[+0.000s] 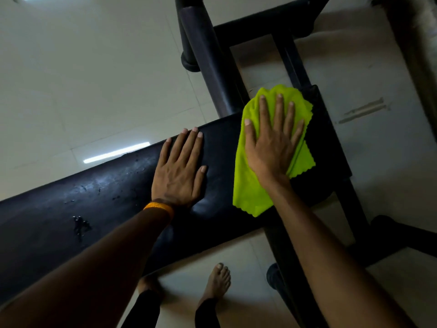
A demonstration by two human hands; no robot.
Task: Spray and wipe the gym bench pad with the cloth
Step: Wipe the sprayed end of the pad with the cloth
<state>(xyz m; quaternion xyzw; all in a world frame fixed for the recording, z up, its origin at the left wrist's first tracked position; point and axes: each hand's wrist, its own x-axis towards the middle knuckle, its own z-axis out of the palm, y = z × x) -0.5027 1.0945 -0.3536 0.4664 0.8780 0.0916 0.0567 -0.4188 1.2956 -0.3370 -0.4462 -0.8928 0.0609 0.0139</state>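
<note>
A long black gym bench pad [99, 200] runs from lower left to upper right. A bright lime-green cloth [248, 185] lies crumpled on the pad's right part. My right hand [274, 143] presses flat on top of the cloth, fingers spread. My left hand [179, 171] rests flat on the bare pad just left of the cloth, fingers apart, an orange band on its wrist. Wet droplets glisten on the pad's left portion. No spray bottle is visible.
The bench's black metal frame [293, 65] and a thick upright post [203, 55] stand beyond the pad. More frame tubes [402, 235] run along the floor at right. My bare feet [217, 282] stand on pale floor tiles [94, 67] below the pad.
</note>
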